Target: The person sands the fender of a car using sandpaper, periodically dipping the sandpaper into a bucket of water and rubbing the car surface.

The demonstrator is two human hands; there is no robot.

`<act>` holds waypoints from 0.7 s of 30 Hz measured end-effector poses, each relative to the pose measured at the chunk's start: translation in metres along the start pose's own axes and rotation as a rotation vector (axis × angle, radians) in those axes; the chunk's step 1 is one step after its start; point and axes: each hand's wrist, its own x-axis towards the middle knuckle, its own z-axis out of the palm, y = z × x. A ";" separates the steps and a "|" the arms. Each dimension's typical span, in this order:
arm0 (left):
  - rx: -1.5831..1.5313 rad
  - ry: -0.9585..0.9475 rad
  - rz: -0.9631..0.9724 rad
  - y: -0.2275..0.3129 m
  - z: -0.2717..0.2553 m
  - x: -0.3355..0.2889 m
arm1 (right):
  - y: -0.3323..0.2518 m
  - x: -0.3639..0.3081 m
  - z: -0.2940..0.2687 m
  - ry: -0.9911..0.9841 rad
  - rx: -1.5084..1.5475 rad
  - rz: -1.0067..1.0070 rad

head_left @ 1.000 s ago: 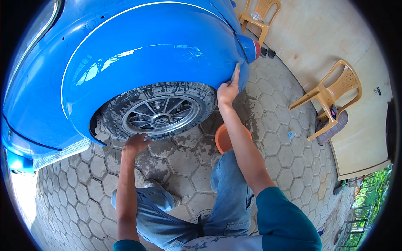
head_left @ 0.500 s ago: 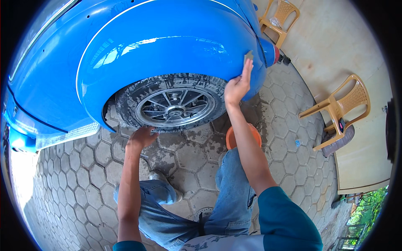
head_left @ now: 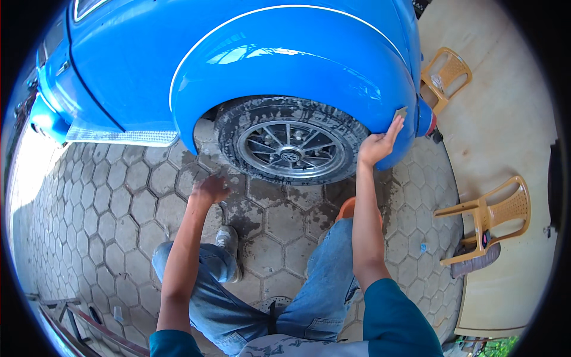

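I squat in front of a blue car's wheel (head_left: 291,152), a wet, dirty tyre with a spoked rim under a glossy blue fender (head_left: 297,71). My right hand (head_left: 380,143) reaches up to the fender's rear lower edge and presses a small flat grey pad (head_left: 402,112) against the paint. My left hand (head_left: 208,189) is low on the wet hexagonal pavers just in front of the tyre; it is blurred, so its fingers are unclear. My knees in blue jeans (head_left: 321,285) fill the lower middle.
An orange basin (head_left: 348,208) peeks out behind my right knee. Two yellow plastic chairs lie on the right, one near the car's rear (head_left: 446,74) and one tipped over (head_left: 491,217) above a grey cloth (head_left: 476,259). A metal frame (head_left: 65,312) sits at lower left.
My right hand has slid up along the fender's rear edge with the pad. My left hand dropped from the tyre's lower side to the pavers. My head has shifted, so the car sits higher.
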 end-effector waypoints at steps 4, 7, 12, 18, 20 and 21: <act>-0.071 0.051 -0.047 -0.040 -0.005 -0.028 | -0.075 -0.035 0.035 -0.186 0.073 -0.327; -0.115 0.077 -0.105 -0.053 -0.005 -0.049 | -0.124 -0.072 0.066 -0.302 0.131 -0.336; -0.106 0.066 -0.136 -0.065 0.014 -0.043 | -0.185 -0.130 0.117 -0.539 0.056 -0.480; -0.121 0.044 -0.246 -0.082 0.011 -0.058 | -0.234 -0.146 0.150 -0.561 -0.147 -0.642; -0.089 0.007 -0.281 -0.081 0.001 -0.050 | -0.236 -0.141 0.146 -0.638 0.003 -0.657; -0.095 0.007 -0.268 -0.075 -0.006 -0.047 | -0.235 -0.134 0.140 -0.650 -0.147 -0.742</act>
